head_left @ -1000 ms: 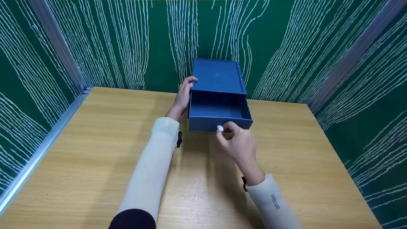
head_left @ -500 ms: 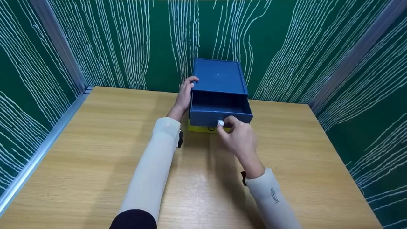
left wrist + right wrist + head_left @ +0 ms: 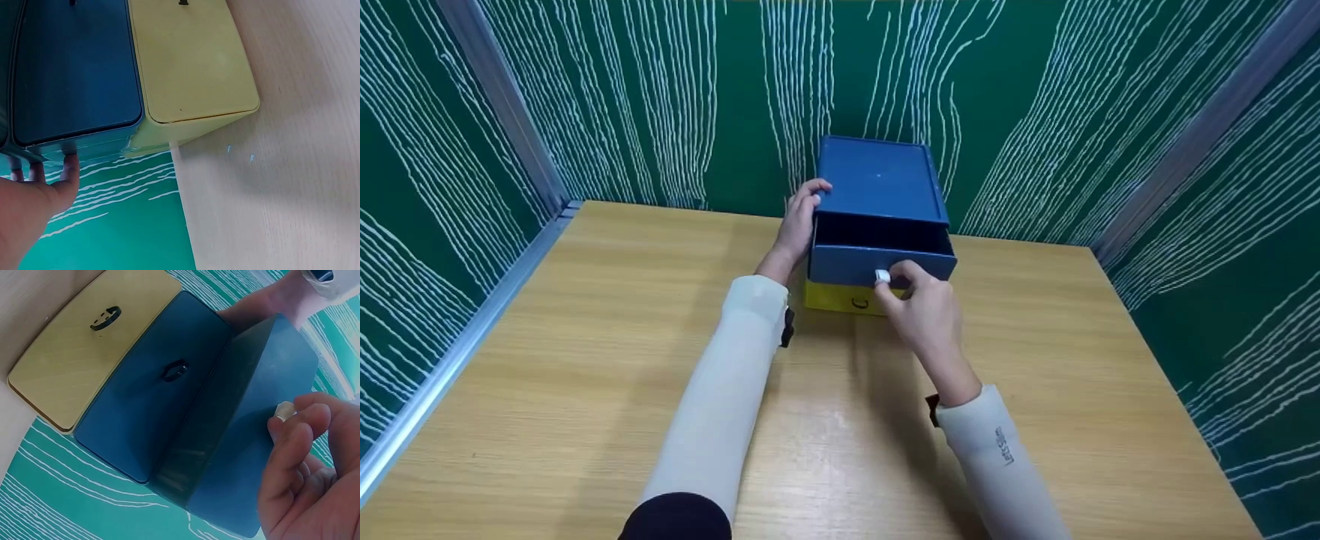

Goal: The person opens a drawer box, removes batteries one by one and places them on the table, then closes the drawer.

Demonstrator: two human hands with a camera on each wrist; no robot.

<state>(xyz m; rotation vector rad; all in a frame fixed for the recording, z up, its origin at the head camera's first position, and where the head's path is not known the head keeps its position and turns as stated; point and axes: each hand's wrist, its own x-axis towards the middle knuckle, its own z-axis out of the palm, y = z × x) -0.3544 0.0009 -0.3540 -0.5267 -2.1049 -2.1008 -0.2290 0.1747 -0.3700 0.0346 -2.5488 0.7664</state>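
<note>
A stacked drawer unit has a blue top and stands near the back wall in the head view. Its blue upper drawer sticks partway out, its inside dark. My right hand pinches the small white knob on that drawer's front between thumb and index finger. Below, the right wrist view shows a blue drawer with a black ring handle, and a yellow drawer with another, both flush. My left hand rests against the unit's left side, its fingertips touching the blue side.
The wooden table carries the unit close to its far edge. Green walls with white wavy lines rise behind and at both sides, joined by metal posts. The right forearm casts a shadow on the table.
The upper drawer has slid back toward the unit, its opening narrower, with my right hand following on the knob. More of the yellow drawer front shows. My left hand stays at the side.
</note>
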